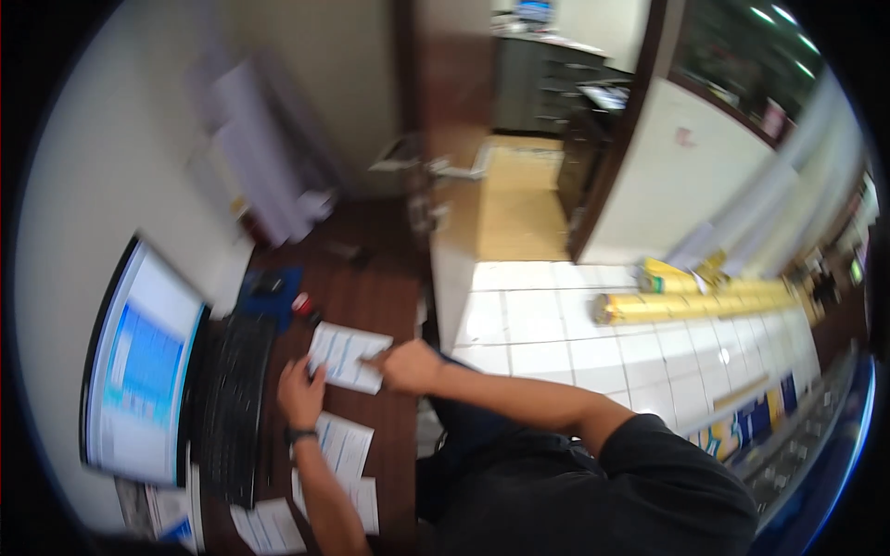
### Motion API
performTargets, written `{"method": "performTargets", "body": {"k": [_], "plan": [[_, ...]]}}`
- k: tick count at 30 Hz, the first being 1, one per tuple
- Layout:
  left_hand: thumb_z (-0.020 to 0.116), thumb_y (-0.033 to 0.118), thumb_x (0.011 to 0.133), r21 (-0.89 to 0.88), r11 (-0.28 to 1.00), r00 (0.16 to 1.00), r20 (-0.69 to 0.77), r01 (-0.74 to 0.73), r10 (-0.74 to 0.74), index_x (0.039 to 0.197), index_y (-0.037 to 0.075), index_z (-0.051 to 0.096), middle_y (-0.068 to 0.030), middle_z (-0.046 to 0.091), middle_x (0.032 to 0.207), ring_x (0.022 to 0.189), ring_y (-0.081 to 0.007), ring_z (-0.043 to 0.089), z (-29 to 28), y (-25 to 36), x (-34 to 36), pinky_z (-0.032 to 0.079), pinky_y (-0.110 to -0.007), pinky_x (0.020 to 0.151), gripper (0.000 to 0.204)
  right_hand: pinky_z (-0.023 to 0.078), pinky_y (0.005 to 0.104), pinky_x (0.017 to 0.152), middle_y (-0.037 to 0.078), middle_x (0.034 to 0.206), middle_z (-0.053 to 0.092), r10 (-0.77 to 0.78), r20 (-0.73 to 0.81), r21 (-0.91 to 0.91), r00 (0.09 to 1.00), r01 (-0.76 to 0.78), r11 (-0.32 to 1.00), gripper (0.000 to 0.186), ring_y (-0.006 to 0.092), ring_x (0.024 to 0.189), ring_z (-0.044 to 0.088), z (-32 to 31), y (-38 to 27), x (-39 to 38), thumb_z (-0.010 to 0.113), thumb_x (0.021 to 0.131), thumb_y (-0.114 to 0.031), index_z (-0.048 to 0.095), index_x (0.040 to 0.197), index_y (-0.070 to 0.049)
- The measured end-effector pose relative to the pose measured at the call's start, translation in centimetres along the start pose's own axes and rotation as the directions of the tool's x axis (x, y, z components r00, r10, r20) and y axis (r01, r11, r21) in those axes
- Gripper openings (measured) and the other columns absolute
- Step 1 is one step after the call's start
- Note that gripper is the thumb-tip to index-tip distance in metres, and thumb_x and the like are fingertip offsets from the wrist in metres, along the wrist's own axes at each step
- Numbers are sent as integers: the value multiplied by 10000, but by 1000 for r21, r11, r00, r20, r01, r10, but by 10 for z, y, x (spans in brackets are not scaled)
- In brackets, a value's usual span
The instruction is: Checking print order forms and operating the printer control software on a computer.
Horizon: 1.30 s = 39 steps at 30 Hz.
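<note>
Sheet [341, 357], printed, on brown desk [389, 295], right of black keyboard [239, 398]; left hand [301, 396] at its left edge, fingers curled; right hand [413, 367] at right edge, index finger extended; grip unclear for both.

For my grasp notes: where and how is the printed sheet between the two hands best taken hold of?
Probably pinch the printed sheet by its right edge, coming from the right: it lies flat on the desk, and the right hand is at that edge.

Monitor [148, 371] left of keyboard [236, 398], papers [345, 356] on desk [394, 435]
</note>
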<state>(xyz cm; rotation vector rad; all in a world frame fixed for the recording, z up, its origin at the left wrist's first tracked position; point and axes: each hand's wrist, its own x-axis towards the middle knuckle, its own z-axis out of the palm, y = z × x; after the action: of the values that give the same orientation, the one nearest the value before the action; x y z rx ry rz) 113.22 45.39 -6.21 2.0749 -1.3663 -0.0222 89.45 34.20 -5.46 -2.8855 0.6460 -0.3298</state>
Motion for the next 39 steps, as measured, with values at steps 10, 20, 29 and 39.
{"method": "performTargets", "body": {"k": [10,20,29,39], "plan": [[584,308,937,84,993,996,-31,-86,89,1076,57,743,-211,664,946,865,-371,627,-12,27,-14,491,-482,785,328,531,436,571,124,725,684,-28,-180,55,983,39,998,456,315,669,687,15,0,-2,614,759,-197,679,1207,-139],[618,285,910,240,955,980,-49,-176,193,1120,128,750,-212,674,954,871,-380,629,-1,3,-2,505,-483,818,294,546,443,611,141,747,684,17,-222,11,975,-15,1000,241,332,700,693,11,-1,-3,620,775,-207,683,955,-60],[618,370,919,253,958,990,-4,-135,140,1093,66,730,-223,657,1039,966,-406,607,-7,23,-6,488,-486,876,368,544,457,620,169,701,681,84,-261,63,962,-70,996,264,359,680,688,15,-5,-9,628,773,-247,695,906,-29],[553,-52,904,-931,347,988,141,109,67,1264,-44,533,-94,627,1180,1062,-185,596,-11,120,31,449,-324,967,360,532,475,542,167,724,674,110,-347,195,931,-43,980,302,352,612,667,8,8,-48,577,883,-332,700,946,-63]]}}
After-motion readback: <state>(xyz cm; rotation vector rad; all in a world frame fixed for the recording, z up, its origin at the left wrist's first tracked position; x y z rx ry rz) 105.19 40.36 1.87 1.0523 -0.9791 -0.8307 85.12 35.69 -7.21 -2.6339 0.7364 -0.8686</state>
